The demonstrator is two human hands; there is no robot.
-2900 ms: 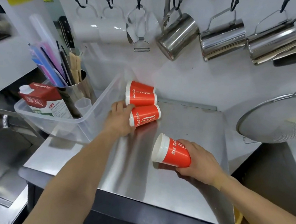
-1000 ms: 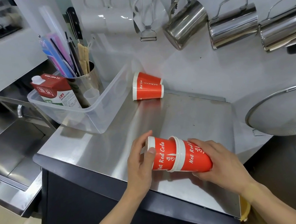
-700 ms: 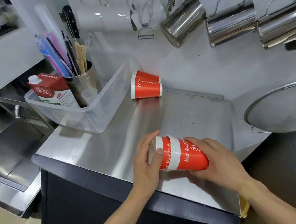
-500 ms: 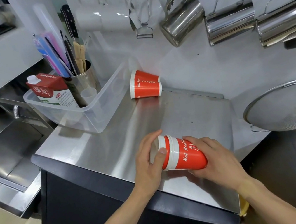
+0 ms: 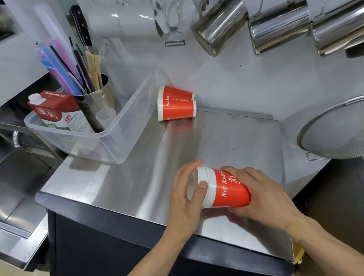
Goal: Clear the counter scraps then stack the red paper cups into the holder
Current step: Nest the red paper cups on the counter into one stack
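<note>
Right now my left hand (image 5: 183,199) and right hand (image 5: 260,193) both grip the nested red paper cups (image 5: 222,188) at six o'clock on the steel desk (image 5: 223,136); squeezing harder could crumple their rims.

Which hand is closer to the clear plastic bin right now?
Left. The left hand is at the open end of the nested cups, on the side toward the bin; the right hand is farther away.

Bare steel counter (image 5: 212,137) lies open between both hands and 2 cups (image 5: 174,105) at the wall. A plastic bin (image 5: 109,135) blocks the left.
</note>
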